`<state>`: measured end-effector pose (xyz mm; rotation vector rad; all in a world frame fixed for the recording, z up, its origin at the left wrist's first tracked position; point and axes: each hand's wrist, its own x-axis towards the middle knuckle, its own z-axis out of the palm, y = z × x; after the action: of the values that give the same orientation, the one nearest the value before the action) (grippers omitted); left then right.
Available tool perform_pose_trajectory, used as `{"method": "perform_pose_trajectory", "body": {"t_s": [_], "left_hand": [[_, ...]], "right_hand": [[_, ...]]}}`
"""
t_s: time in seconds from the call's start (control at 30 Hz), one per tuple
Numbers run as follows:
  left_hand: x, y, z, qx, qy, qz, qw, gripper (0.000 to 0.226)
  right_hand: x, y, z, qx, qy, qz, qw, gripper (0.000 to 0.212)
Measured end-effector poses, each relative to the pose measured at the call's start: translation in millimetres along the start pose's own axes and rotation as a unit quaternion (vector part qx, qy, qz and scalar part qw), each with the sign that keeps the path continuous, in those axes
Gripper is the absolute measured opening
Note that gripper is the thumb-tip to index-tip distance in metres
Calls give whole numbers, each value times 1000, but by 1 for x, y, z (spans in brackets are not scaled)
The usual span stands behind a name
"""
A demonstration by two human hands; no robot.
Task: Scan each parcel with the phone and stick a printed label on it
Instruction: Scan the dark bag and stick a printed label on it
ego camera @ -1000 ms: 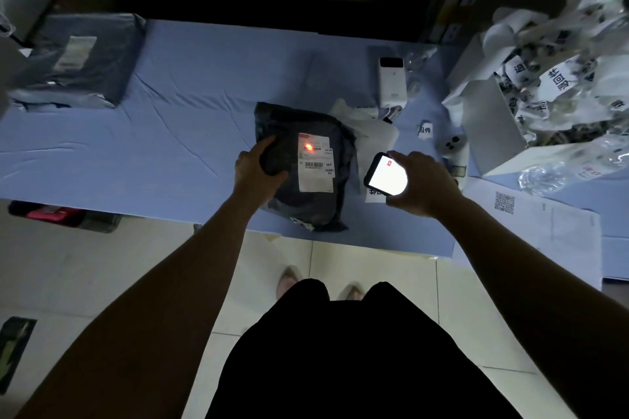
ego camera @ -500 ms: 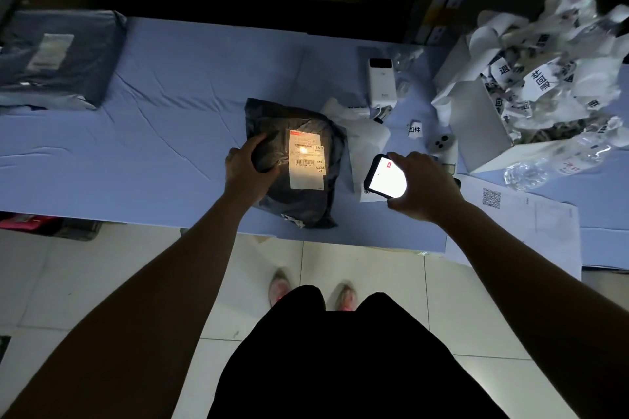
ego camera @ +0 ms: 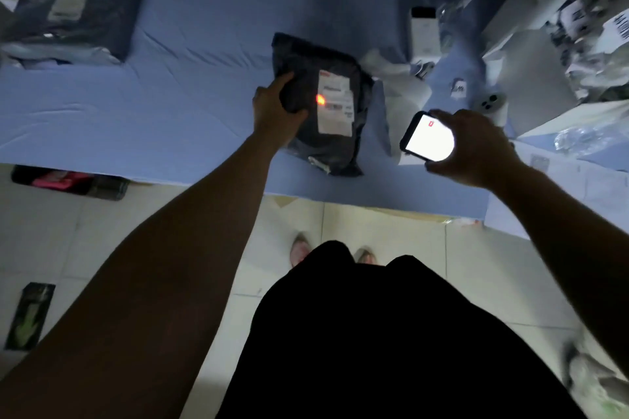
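A dark plastic parcel (ego camera: 326, 150) lies on the blue table (ego camera: 190, 85) near its front edge. A white shipping label (ego camera: 335, 105) is on its top, with an orange-red scan dot on the label's left edge. My left hand (ego camera: 275, 112) grips the parcel's left side. My right hand (ego camera: 476, 146) holds a phone (ego camera: 427, 136) to the right of the parcel, its white screen lit and facing me.
A stack of grey parcels (ego camera: 71, 7) sits at the table's far left. A white label printer (ego camera: 423, 31) stands behind the parcel, a second phone (ego camera: 490, 105) beside it. A box of crumpled label backing (ego camera: 558, 27) fills the right. Paper sheets (ego camera: 558, 187) lie at the right front.
The scan light on the label changed from a yellowish glow to an orange-red dot at its left edge. Both hands keep their holds; the view shifted slightly.
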<state>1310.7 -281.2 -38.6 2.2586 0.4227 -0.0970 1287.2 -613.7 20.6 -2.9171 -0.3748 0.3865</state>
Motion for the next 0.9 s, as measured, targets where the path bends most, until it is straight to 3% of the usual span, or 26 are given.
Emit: {"method": "perform_pose_trajectory", "body": {"t_s": [0.53, 0.63, 0.7, 0.77, 0.9], "left_hand": [[21, -4, -14, -33, -39, 37, 998, 74], [26, -5, -3, 17, -79, 25, 996, 74], [27, -4, 10, 120, -96, -35, 988, 71], [19, 8, 28, 238, -62, -98, 964, 62], [-19, 48, 83, 200, 10, -14, 980, 42]], "right_hand": [[7, -14, 10, 4, 9, 57, 998, 91], [4, -3, 20, 54, 17, 108, 993, 84], [1, 10, 29, 85, 23, 156, 984, 79], [-1, 24, 40, 97, 29, 207, 973, 79], [1, 52, 64, 115, 46, 271, 954, 86]]}}
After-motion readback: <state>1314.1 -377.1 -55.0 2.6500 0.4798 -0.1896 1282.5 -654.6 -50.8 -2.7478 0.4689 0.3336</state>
